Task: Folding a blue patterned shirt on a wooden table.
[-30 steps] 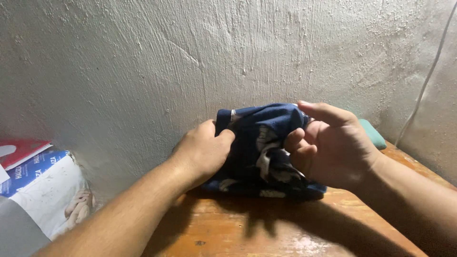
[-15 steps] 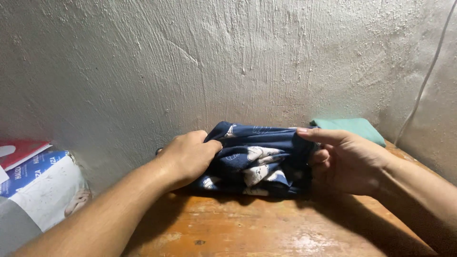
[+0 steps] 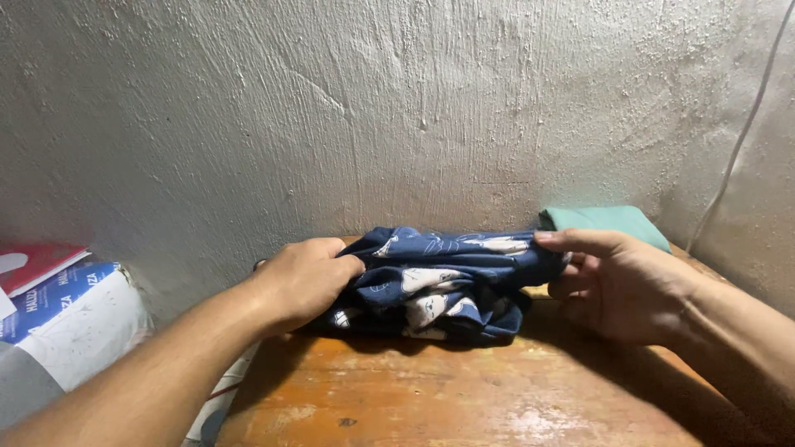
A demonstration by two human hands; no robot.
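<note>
Both hands, left hand (image 3: 305, 280) & right hand (image 3: 619, 281), grip navy cloth (image 3: 443, 281).

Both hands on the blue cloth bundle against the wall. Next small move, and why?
Probably press the left hand down to flatten the blue patterned cloth. It sits bunched and lumpy on the wooden table, with the left hand gripping one end and the right hand holding the other by its fingertips, beside the folded green cloth.
</note>
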